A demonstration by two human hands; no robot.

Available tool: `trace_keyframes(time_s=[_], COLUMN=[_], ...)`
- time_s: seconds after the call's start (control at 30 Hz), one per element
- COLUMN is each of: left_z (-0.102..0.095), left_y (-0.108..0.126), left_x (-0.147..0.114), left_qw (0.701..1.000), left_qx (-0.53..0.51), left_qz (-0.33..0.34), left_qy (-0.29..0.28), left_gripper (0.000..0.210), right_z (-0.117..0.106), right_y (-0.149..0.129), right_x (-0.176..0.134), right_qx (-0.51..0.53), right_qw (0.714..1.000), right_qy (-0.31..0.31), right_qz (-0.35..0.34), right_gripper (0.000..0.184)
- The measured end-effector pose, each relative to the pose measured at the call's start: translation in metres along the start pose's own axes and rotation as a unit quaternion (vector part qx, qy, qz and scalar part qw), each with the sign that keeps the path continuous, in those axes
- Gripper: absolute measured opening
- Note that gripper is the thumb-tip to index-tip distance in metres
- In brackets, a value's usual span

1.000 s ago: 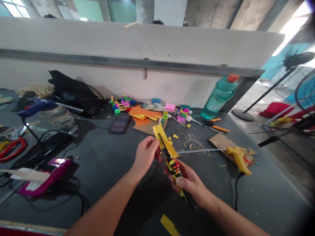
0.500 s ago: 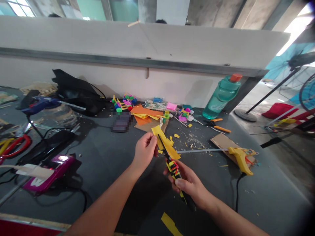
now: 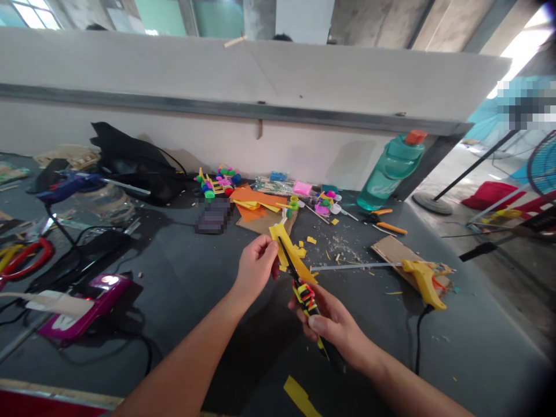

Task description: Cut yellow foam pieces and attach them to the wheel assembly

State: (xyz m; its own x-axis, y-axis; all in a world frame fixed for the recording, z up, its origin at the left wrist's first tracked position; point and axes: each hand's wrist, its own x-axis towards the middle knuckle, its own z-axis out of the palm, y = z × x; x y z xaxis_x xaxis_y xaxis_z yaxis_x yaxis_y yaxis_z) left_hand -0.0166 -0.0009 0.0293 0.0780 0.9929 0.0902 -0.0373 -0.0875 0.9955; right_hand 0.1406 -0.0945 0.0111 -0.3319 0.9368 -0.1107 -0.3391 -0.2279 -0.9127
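Between thumb and fingers, my left hand point(image 3: 257, 265) pinches the edge of a yellow paper strip point(image 3: 293, 255). My right hand point(image 3: 328, 318) is wrapped round the black and yellow handles of a pair of scissors point(image 3: 307, 298). The dark blades lie lengthwise along the strip, their tips close to my left fingertips. Small yellow paper scraps point(image 3: 311, 240) lie on the dark table just beyond the strip. Another yellow paper piece point(image 3: 299, 395) rests near the front edge, below my right hand.
A yellow glue gun point(image 3: 423, 281) lies on cardboard at right, near orange-handled pliers point(image 3: 384, 222) and a teal bottle point(image 3: 391, 171). Orange paper point(image 3: 260, 200) and colourful craft pieces sit at the back. At left are a purple power strip point(image 3: 84, 307), red-handled scissors point(image 3: 32, 260) and a blue glue gun point(image 3: 69, 182).
The scissor blades appear closer together along the yellow strip, and the strip has shifted very slightly. Both hands keep nearly the same place and hold.
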Motion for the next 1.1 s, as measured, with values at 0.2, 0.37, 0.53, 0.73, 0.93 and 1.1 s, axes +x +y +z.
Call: trace_keyframes(time_s=[0.2, 0.37, 0.53, 0.73, 0.93, 1.1], left_z=[0.0008, 0.0023, 0.0031, 0.0043, -0.0001, -0.0045], left_y=[-0.0010, -0.0010, -0.0009, -0.0033, -0.0032, -0.0024], left_x=[0.0001, -0.0004, -0.0007, -0.0017, 0.0015, 0.0044], left_qw=[1.000, 0.999, 0.998, 0.996, 0.998, 1.000], left_qx=[-0.021, -0.026, -0.038, -0.066, -0.048, 0.009], left_qz=[-0.015, -0.028, -0.035, -0.047, -0.038, 0.010], left_qy=[-0.005, -0.016, -0.018, -0.030, -0.026, 0.007], left_gripper=[0.026, 0.026, 0.026, 0.025, 0.029, 0.030], right_z=[0.0011, 0.0003, 0.0018, -0.0001, -0.0004, 0.0007], right_y=[-0.0009, -0.0003, -0.0014, 0.0002, 0.0006, 0.0017], right_x=[0.0001, -0.0001, -0.0002, 0.0005, -0.0005, -0.0023], right_qx=[0.002, -0.005, 0.000, -0.003, -0.011, -0.021], right_qw=[1.000, 1.000, 1.000, 1.000, 1.000, 0.999], right_qy=[0.004, 0.000, 0.006, -0.001, -0.009, -0.029], right_qz=[0.005, -0.004, 0.003, -0.005, -0.007, -0.011], right_gripper=[0.052, 0.054, 0.054, 0.053, 0.052, 0.050])
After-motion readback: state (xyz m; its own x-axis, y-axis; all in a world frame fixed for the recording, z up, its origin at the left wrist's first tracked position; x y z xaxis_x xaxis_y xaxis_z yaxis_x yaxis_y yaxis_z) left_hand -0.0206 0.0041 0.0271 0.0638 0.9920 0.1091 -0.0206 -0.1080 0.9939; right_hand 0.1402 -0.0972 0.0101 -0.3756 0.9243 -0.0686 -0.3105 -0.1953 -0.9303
